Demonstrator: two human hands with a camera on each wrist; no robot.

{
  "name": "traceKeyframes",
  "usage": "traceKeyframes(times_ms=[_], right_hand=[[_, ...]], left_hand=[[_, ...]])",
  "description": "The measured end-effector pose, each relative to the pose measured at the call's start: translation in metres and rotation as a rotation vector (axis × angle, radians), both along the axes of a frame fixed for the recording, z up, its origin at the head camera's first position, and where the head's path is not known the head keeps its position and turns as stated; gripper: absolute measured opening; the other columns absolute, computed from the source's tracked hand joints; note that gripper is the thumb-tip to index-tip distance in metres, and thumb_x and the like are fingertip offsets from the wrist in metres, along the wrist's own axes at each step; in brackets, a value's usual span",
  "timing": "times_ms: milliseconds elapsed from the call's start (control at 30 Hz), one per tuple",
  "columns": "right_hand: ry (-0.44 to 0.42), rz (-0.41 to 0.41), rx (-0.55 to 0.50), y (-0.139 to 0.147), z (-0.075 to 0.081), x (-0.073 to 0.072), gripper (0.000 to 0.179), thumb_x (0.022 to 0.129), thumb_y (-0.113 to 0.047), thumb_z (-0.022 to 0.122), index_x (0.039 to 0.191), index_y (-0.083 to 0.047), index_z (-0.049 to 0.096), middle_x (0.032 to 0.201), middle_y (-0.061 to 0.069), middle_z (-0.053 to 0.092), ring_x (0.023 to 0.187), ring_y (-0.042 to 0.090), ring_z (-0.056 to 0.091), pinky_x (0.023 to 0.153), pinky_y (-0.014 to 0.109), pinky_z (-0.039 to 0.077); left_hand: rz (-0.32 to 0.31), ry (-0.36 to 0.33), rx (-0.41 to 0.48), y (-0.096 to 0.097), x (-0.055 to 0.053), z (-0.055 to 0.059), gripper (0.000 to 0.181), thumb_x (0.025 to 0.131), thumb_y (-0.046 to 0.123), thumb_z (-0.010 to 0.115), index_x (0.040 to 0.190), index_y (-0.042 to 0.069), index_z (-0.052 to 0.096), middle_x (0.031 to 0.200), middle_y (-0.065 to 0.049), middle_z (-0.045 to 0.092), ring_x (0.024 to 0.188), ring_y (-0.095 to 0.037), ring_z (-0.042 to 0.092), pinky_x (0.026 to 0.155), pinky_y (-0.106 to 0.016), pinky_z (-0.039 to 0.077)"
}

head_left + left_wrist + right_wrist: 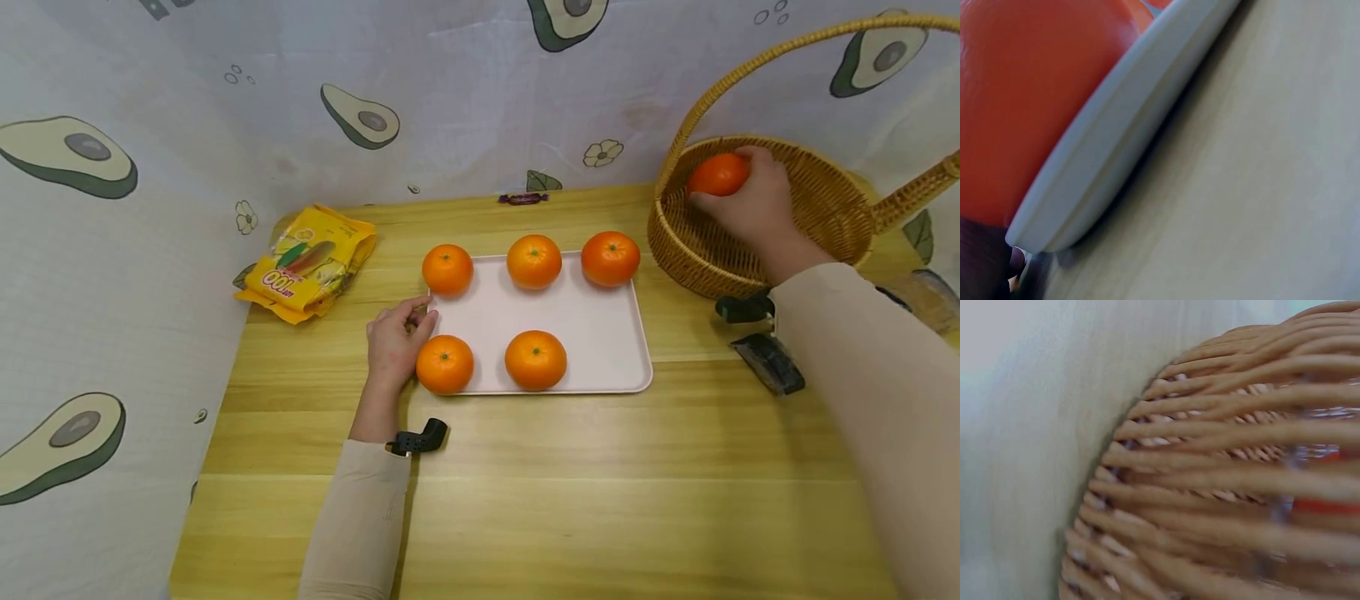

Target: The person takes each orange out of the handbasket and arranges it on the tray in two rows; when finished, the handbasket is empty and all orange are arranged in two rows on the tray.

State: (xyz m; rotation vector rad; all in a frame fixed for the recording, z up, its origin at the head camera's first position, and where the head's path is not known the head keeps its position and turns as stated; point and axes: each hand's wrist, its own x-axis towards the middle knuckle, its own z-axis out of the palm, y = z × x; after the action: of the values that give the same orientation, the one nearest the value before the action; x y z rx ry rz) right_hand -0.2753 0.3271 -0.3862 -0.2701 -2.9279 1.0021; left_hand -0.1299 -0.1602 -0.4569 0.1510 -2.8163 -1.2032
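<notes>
In the head view, my right hand [757, 200] grips an orange [718, 174] inside the wicker basket [840, 208], thumb on one side and fingers on the other. Only a red-orange patch shows through the weave in the right wrist view. My left hand [395, 346] holds the left rim of a pale pink tray [592, 333] by thumb and fingers. Several oranges sit on that tray: three along the far edge, such as the middle orange [534, 262], and two along the near edge. The near-left orange [445, 364] lies right beside my left hand.
A yellow snack bag [311, 262] lies at the back left of the wooden table [600, 483]. Behind the tray is a small purple wrapped candy [523, 199]. The basket's tall handle [720, 87] arches overhead. A clear package [926, 296] sits at the far right.
</notes>
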Motion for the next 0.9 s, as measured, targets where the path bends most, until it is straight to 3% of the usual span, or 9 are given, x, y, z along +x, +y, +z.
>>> traceKeyframes(times_ms=[133, 433, 567, 667, 800, 900], right_hand=[[-0.007, 0.036, -0.004, 0.0, 0.013, 0.007, 0.094, 0.091, -0.043, 0.068, 0.16, 0.0, 0.018, 0.161, 0.031, 0.025, 0.144, 0.054, 0.033, 0.114, 0.069, 0.031], [-0.146, 0.109, -0.018, -0.004, 0.051, 0.036, 0.099, 0.093, -0.051, 0.064, 0.163, -0.006, 0.008, 0.162, 0.034, 0.021, 0.136, 0.058, 0.035, 0.106, 0.072, 0.033], [-0.165, 0.132, -0.001, -0.004, 0.062, 0.049, 0.098, 0.094, -0.052, 0.063, 0.163, -0.008, 0.01, 0.159, 0.036, 0.025, 0.13, 0.057, 0.038, 0.094, 0.068, 0.038], [-0.161, 0.158, 0.015, -0.005, 0.069, 0.058, 0.096, 0.094, -0.051, 0.064, 0.162, -0.006, 0.013, 0.156, 0.036, 0.029, 0.127, 0.056, 0.041, 0.083, 0.057, 0.042], [-0.15, 0.194, 0.03, -0.009, 0.076, 0.071, 0.092, 0.096, -0.047, 0.064, 0.161, -0.003, 0.016, 0.15, 0.037, 0.034, 0.122, 0.056, 0.043, 0.078, 0.048, 0.042], [-0.155, 0.217, 0.047, -0.014, 0.08, 0.081, 0.091, 0.096, -0.046, 0.065, 0.16, -0.003, 0.017, 0.146, 0.036, 0.037, 0.119, 0.054, 0.044, 0.08, 0.049, 0.041]], left_hand=[[0.005, -0.011, 0.0, 0.001, -0.001, 0.0, 0.034, 0.099, 0.033, 0.068, 0.129, 0.018, 0.07, 0.096, -0.006, 0.071, 0.089, -0.025, 0.053, 0.093, -0.04, 0.027], [-0.004, -0.007, 0.0, 0.002, 0.0, 0.002, 0.035, 0.099, 0.033, 0.067, 0.13, 0.017, 0.07, 0.095, -0.007, 0.071, 0.089, -0.026, 0.053, 0.093, -0.041, 0.027], [-0.005, -0.012, -0.002, 0.001, -0.001, 0.002, 0.035, 0.099, 0.034, 0.067, 0.131, 0.017, 0.07, 0.095, -0.006, 0.071, 0.09, -0.026, 0.053, 0.093, -0.041, 0.027], [-0.002, -0.021, 0.0, 0.001, -0.001, 0.001, 0.035, 0.1, 0.034, 0.067, 0.131, 0.018, 0.07, 0.096, -0.006, 0.071, 0.091, -0.026, 0.053, 0.093, -0.041, 0.026], [-0.002, -0.021, 0.003, 0.0, -0.001, 0.001, 0.035, 0.099, 0.034, 0.067, 0.13, 0.018, 0.07, 0.096, -0.006, 0.071, 0.091, -0.026, 0.053, 0.092, -0.04, 0.026], [-0.005, -0.013, 0.003, 0.001, -0.001, 0.0, 0.035, 0.099, 0.034, 0.067, 0.13, 0.018, 0.07, 0.095, -0.006, 0.07, 0.09, -0.026, 0.053, 0.091, -0.04, 0.027]])
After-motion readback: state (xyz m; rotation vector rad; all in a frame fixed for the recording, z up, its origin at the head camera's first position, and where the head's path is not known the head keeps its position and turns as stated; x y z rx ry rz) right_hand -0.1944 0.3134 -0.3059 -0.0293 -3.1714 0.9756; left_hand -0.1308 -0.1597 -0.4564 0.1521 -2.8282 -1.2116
